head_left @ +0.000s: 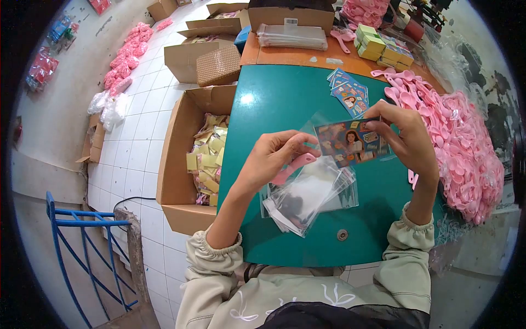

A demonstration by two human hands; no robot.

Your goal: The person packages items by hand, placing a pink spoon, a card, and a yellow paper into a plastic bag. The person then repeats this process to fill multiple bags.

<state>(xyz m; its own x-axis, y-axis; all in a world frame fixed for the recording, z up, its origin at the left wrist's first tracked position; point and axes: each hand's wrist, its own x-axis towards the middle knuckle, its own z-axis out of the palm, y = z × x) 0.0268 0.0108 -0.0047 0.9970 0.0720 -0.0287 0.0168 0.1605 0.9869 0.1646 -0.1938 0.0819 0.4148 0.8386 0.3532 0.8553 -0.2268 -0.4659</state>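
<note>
My right hand [404, 136] pinches the right end of a printed card [348, 143] with a cartoon figure on it. A clear plastic bag [316, 122] shows around the card's left end. The closed fingers of my left hand [276, 154] are at the bag's left edge and also hold a pink plastic spoon [289, 171], which points down toward the wrist. Beneath both hands, loose clear bags [307, 200] lie overlapping on the green table [279, 104]. A fanned pile of similar cards [349, 94] rests just beyond my right hand.
Many pink spoons [466, 153] are heaped along the table's right side. An open carton [189, 214] of yellow-carded packets stands at the left. On the orange surface [296, 59] behind are packed clear sleeves [291, 37] and yellow card stacks [378, 46]. A blue metal rail [82, 223] stands lower left.
</note>
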